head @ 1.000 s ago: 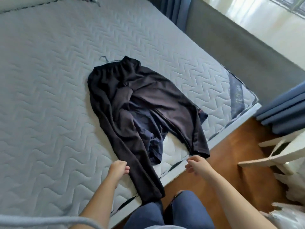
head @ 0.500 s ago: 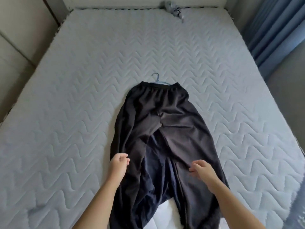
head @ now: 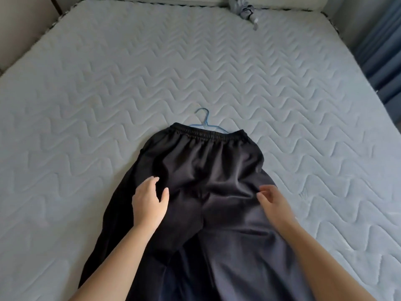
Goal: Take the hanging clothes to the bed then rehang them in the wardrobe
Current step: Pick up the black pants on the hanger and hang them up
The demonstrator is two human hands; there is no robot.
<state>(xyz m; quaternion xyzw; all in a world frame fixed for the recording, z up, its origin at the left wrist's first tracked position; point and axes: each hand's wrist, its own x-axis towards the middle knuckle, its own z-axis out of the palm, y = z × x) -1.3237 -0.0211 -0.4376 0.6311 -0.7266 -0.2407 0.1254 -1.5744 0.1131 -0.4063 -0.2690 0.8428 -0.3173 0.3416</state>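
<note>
Black trousers [head: 204,168] with an elastic waistband lie flat on the quilted grey mattress [head: 108,83], legs running toward me. A thin blue wire hanger [head: 205,119] sticks out from under the waistband, its hook pointing away. My left hand [head: 149,203] hovers over the left hip of the trousers, fingers spread, holding nothing. My right hand [head: 274,203] is over the right hip, fingers loosely apart and a little blurred, also holding nothing. Whether either palm touches the cloth is unclear.
A small grey bundle [head: 246,9] lies at the far edge of the mattress. Blue curtains [head: 382,46] hang at the right. A beige wall panel [head: 23,25] borders the bed on the left.
The view has swung over the bed and closer to the trousers. Both hands have moved up from the trouser legs to the hip area and opened their fingers.
</note>
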